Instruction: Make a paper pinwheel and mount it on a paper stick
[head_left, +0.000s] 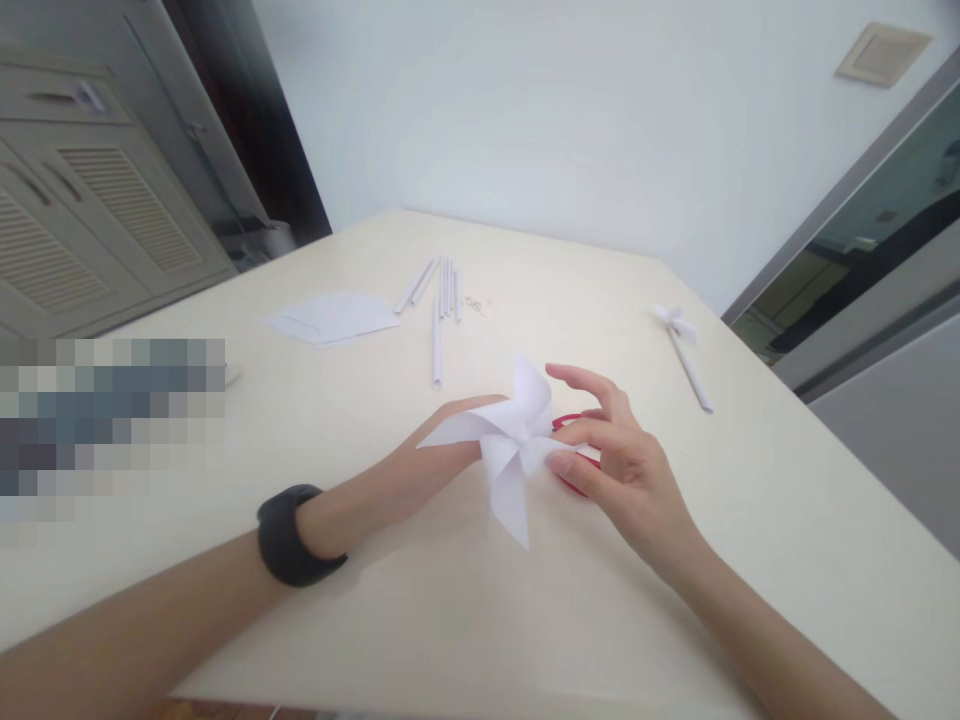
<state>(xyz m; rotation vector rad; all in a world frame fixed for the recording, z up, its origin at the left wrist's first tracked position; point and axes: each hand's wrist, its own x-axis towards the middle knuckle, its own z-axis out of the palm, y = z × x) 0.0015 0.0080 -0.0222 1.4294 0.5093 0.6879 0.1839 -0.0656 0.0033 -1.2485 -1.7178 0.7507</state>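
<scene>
A white paper pinwheel (520, 440) with folded blades is held above the table, its front facing me. My right hand (626, 470) pinches the tip of its right blade between thumb and a finger; another finger is stretched out above. My left hand (439, 440), with a black band (292, 535) on its wrist, is behind the pinwheel's left side. The paper hides its fingers, so I cannot see how they grip. Red-handled scissors (576, 475) lie on the table behind my right hand, partly covered by it.
On the pale table (337, 640) are white paper sheets (330, 318) at the back left and several rolled paper sticks (448, 288) at the back middle. One paper stick (436, 345) lies nearer. A finished-looking pinwheel on a stick (688, 365) lies at the right. A blurred patch covers the left edge.
</scene>
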